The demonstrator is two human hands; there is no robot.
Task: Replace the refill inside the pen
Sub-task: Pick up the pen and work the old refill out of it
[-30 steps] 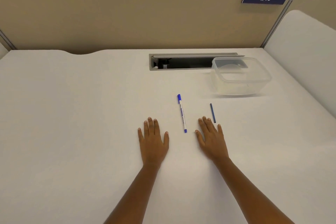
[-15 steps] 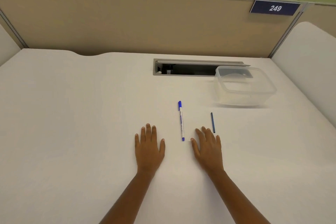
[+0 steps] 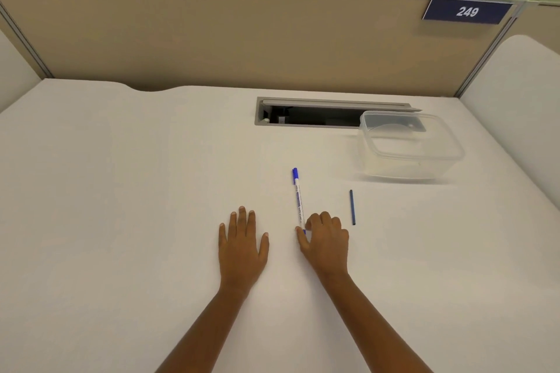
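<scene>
A white pen with a blue cap lies on the white desk, cap end pointing away from me. My right hand has its fingers curled, thumb and fingertips pinching the pen's near end, which still rests on the desk. A thin dark blue refill lies just right of that hand, apart from it. My left hand lies flat on the desk, palm down with fingers spread, left of the pen and holding nothing.
A clear plastic container stands at the back right. Behind it an open cable slot is cut into the desk. Beige partition walls close off the far and right sides, with a "249" sign.
My right hand has slid left and curled from flat onto the pen's near end. The left hand has stayed flat. The view has tilted slightly.
</scene>
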